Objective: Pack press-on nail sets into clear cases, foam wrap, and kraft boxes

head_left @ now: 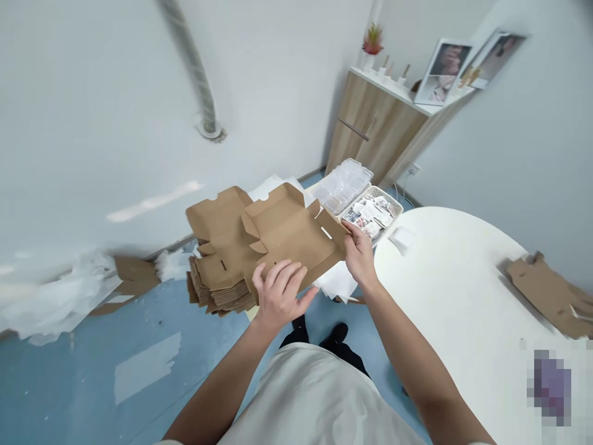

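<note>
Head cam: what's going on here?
A person holds a flat cardboard box blank with both hands: the left hand grips its near edge, the right hand pinches a side flap. It is held above a stack of more blanks. Beyond sit a tray of small packets and clear plastic boxes. Another blank lies on the white table at right.

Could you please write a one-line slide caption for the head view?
Both hands, left and right, hold a flat brown cardboard box blank above a stack of blanks.
</note>
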Demonstrator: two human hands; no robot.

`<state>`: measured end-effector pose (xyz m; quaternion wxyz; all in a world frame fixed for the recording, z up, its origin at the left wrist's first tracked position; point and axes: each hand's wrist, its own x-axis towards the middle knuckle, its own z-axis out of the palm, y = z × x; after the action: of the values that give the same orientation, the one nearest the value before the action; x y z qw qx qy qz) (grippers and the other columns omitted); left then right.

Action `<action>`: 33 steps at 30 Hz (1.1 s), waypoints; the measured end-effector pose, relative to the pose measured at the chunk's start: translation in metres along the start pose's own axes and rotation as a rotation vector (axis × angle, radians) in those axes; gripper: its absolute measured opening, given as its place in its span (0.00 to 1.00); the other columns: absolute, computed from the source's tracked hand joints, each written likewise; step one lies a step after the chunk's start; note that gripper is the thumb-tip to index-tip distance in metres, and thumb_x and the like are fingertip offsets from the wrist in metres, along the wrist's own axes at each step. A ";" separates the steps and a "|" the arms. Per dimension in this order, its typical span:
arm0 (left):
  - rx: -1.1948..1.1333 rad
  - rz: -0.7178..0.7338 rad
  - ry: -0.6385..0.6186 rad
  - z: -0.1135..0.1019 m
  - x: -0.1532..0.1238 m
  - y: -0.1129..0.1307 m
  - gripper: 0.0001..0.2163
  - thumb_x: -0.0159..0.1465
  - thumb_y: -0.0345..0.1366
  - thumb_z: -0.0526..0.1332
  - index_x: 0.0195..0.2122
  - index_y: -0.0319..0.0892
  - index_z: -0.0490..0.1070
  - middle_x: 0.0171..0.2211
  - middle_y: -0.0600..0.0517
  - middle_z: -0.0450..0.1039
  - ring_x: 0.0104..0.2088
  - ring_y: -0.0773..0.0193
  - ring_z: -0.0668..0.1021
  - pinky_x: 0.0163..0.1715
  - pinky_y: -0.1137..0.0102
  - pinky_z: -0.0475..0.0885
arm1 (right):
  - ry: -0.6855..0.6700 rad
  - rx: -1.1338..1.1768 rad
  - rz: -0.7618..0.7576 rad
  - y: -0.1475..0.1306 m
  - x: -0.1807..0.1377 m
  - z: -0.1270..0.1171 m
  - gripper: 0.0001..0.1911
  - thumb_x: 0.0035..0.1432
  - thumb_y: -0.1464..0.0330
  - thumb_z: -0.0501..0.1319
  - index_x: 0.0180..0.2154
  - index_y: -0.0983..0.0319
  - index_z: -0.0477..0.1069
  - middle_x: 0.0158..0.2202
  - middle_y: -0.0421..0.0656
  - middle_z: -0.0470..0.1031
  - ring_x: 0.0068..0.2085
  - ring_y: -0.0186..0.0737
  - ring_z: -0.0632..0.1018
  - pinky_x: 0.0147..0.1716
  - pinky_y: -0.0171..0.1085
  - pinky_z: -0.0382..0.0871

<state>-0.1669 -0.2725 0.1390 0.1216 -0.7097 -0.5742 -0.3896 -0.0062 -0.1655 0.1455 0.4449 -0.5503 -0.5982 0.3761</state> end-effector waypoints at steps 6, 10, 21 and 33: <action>-0.103 0.074 0.034 0.036 0.011 0.043 0.17 0.50 0.46 0.61 0.40 0.44 0.69 0.41 0.46 0.70 0.46 0.53 0.69 0.51 0.54 0.45 | 0.285 0.168 0.087 0.030 -0.030 -0.091 0.20 0.53 0.66 0.48 0.48 0.61 0.64 0.48 0.44 0.68 0.47 0.40 0.69 0.46 0.43 0.63; -0.243 -0.075 0.023 0.060 0.014 0.094 0.31 0.47 0.48 0.63 0.51 0.41 0.60 0.54 0.40 0.55 0.55 0.45 0.57 0.52 0.50 0.41 | 0.484 0.188 0.153 0.056 -0.069 -0.162 0.21 0.53 0.65 0.49 0.49 0.60 0.63 0.49 0.45 0.67 0.46 0.41 0.69 0.41 0.42 0.66; -1.310 -0.978 -0.843 0.123 -0.012 0.240 0.29 0.55 0.47 0.56 0.55 0.49 0.47 0.53 0.43 0.59 0.46 0.57 0.71 0.37 0.65 0.71 | 0.844 0.159 0.208 0.123 -0.173 -0.295 0.23 0.54 0.63 0.50 0.52 0.60 0.59 0.54 0.45 0.61 0.54 0.40 0.63 0.51 0.42 0.59; -1.102 -0.749 -0.894 0.170 -0.046 0.307 0.26 0.51 0.27 0.55 0.52 0.41 0.53 0.49 0.43 0.65 0.45 0.61 0.72 0.41 0.67 0.69 | 0.795 0.237 0.331 0.180 -0.246 -0.335 0.26 0.50 0.63 0.55 0.52 0.60 0.58 0.53 0.48 0.63 0.53 0.43 0.66 0.50 0.45 0.61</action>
<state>0.1807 -0.2957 0.0779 -0.6267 -0.5165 -0.4937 -0.3109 0.3685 -0.4034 0.0546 0.6342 -0.6855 -0.2374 0.2675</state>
